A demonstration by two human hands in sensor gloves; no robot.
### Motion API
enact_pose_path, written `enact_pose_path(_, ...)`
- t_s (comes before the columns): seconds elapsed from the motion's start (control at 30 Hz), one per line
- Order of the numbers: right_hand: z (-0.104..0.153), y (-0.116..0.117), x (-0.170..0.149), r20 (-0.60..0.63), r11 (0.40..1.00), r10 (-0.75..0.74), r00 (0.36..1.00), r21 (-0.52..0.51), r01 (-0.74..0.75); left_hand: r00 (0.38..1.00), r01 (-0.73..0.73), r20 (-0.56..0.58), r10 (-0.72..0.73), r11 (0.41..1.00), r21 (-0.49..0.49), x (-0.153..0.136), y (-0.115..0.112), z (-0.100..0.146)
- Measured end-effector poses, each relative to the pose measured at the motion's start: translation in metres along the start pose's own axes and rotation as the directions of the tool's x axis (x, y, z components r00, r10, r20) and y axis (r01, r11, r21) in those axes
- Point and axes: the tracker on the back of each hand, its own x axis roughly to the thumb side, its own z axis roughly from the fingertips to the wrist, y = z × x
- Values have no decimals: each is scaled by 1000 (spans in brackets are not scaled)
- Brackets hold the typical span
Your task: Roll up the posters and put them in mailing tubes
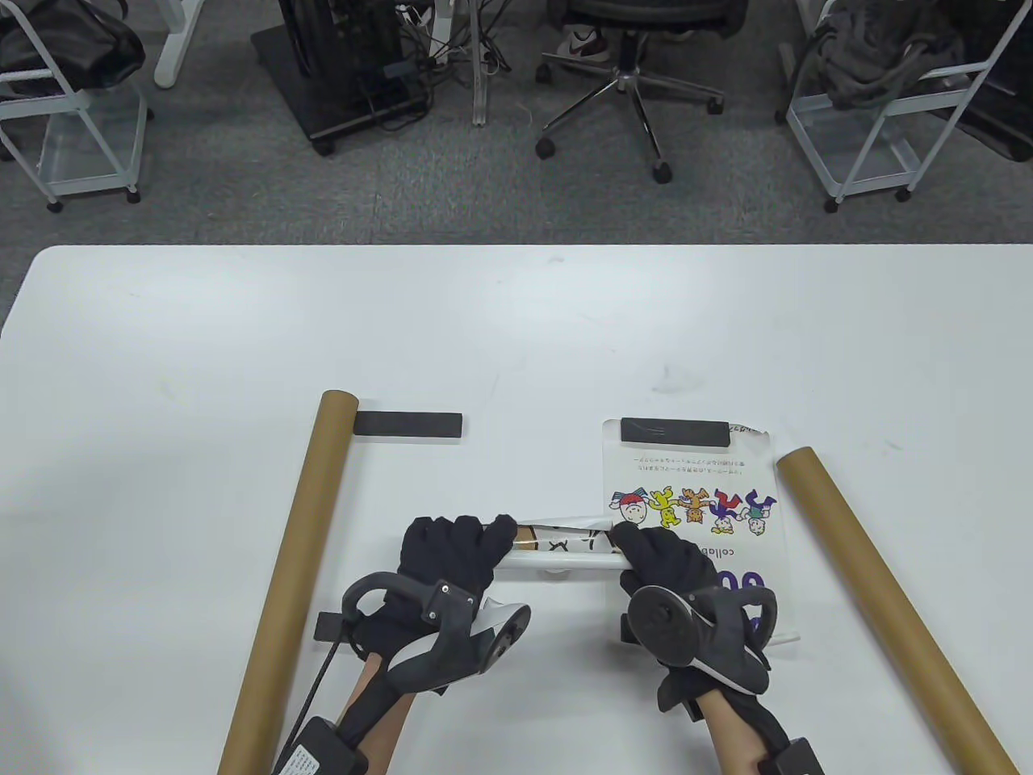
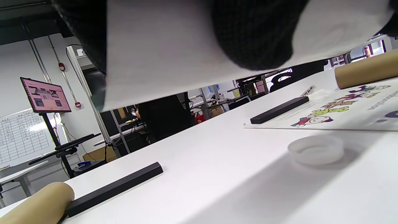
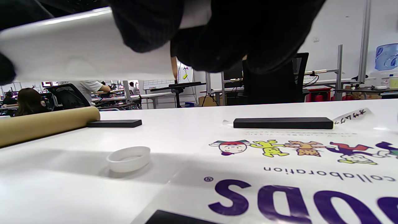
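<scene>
On the white table point(image 1: 242, 323), rolled poster point(image 1: 561, 557).

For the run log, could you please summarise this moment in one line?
left hand: grips rolled poster | right hand: grips it | flat poster: weighted

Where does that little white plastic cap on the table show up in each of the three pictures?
Table view: white cap almost hidden under the rolled poster, between the hands.
Left wrist view: lower right, on the bare table.
Right wrist view: lower left.
Shared landmark: black bar on the flat poster's far edge.

"collaboration" on flat poster point(image 3: 311, 174)
</scene>
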Motion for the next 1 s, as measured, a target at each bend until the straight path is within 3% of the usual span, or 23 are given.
enact_pose_path(0.3,0,0,-3,-7,1000,5,1000,-3,-5,996,-91,-5,91,996,-21,-2,0,-1)
enact_pose_path(0.57,-1,2,-7,-28,998,-48,998,25,49,999,-39,-30,38,999,-11,-4,0,-1)
enact_pose_path(0.8,0,0,-10,-38,998,-59,998,-11,59,978,-197,-76,194,980,-30,-10,-3,-1)
enact_pose_path(1.0,-1,5,-9,-18,995,-95,995,38,96,986,-162,-51,160,986,-44,-6,-5,-2)
